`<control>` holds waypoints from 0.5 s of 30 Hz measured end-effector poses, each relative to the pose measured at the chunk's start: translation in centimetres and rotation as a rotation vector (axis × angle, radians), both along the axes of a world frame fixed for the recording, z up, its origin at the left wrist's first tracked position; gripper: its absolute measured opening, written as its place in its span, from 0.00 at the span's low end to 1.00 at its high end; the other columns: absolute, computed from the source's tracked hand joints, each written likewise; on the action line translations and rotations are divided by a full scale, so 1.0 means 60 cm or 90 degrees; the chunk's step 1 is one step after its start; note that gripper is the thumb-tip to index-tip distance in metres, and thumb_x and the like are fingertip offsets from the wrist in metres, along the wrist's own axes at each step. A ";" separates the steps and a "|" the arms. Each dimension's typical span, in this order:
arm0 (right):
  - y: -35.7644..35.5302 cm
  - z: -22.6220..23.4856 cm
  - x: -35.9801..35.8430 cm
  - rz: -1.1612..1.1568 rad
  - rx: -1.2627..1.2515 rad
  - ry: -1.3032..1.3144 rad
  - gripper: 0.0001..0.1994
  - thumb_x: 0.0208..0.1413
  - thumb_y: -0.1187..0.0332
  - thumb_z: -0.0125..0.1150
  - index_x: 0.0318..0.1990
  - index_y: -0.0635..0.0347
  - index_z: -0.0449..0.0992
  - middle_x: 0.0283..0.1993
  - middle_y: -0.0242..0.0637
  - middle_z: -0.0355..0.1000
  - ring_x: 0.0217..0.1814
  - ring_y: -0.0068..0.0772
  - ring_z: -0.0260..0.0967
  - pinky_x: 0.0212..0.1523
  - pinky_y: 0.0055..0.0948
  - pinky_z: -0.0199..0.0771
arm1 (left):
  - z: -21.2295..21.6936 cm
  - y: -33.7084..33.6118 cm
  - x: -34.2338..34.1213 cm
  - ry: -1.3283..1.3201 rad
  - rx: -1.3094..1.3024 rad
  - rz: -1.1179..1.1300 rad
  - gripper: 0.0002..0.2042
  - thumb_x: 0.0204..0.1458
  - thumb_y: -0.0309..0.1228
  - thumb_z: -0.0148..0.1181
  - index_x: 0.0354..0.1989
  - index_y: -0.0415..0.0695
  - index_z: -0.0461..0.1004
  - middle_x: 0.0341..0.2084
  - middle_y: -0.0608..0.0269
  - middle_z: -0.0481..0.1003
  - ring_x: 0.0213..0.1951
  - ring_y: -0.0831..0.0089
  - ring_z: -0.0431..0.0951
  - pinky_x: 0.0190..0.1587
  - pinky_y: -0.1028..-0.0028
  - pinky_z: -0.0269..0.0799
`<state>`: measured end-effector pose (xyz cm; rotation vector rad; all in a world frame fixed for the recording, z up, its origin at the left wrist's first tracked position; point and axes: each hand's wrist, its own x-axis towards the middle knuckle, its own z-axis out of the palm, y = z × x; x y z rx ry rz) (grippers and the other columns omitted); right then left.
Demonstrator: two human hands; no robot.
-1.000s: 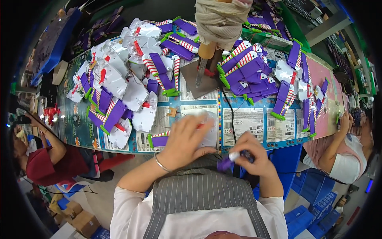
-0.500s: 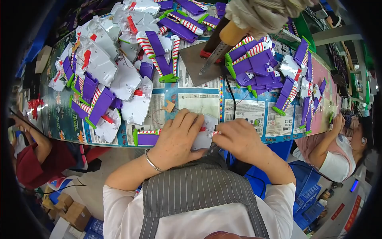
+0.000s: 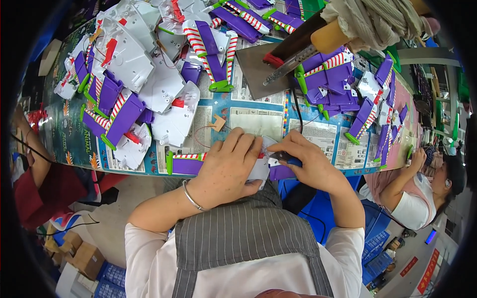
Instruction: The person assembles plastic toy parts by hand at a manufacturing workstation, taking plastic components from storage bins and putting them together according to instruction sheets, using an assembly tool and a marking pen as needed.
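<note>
At the table's near edge, my left hand (image 3: 226, 164) is closed over a white plastic shell (image 3: 259, 174), fingers on top and thumb along its near side. A purple wing (image 3: 186, 167) with a green tip and red-and-white stripes sticks out left of this hand. Another purple piece (image 3: 281, 172) shows on the right, under my right hand (image 3: 310, 161). That hand is closed around a small dark-handled tool (image 3: 290, 159), held against the shell's right side; its working end is mostly hidden. A little red shows on the shell between my hands.
White shells (image 3: 164, 84) and purple wings (image 3: 124, 119) are heaped at left. More purple wings (image 3: 328, 84) lie at right. A metal stand (image 3: 263, 74) with a cloth-wrapped top rises from the back. A small tan connector (image 3: 217, 123) on a thin wire lies ahead. Another person (image 3: 412, 193) sits at right.
My right hand has turned and lifted slightly, and the dark-handled tool now shows in it. The purple piece on the right has come into sight. My left hand stays on the shell.
</note>
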<state>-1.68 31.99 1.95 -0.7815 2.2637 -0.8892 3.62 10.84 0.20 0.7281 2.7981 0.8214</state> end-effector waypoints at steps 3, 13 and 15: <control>-0.005 -0.005 -0.002 -0.024 -0.020 -0.043 0.19 0.42 0.78 0.59 0.45 0.54 0.72 0.36 0.39 0.64 0.41 0.44 0.67 0.41 0.36 0.68 | 0.000 -0.002 0.002 -0.007 0.013 0.008 0.36 0.30 0.42 0.67 0.50 0.36 0.65 0.44 0.56 0.64 0.52 0.58 0.63 0.41 0.64 0.69; -0.010 0.003 0.008 -0.044 0.025 -0.011 0.19 0.44 0.77 0.59 0.46 0.52 0.70 0.37 0.40 0.63 0.42 0.45 0.67 0.40 0.37 0.68 | -0.002 0.003 0.004 -0.009 0.007 0.024 0.36 0.29 0.42 0.67 0.50 0.37 0.66 0.43 0.57 0.64 0.52 0.59 0.63 0.42 0.64 0.69; -0.010 0.006 0.009 -0.016 0.059 0.016 0.19 0.43 0.77 0.59 0.46 0.53 0.70 0.38 0.40 0.63 0.42 0.45 0.67 0.40 0.37 0.69 | -0.006 0.003 0.007 -0.014 0.028 0.024 0.35 0.29 0.42 0.67 0.49 0.38 0.66 0.43 0.57 0.64 0.51 0.59 0.64 0.42 0.64 0.69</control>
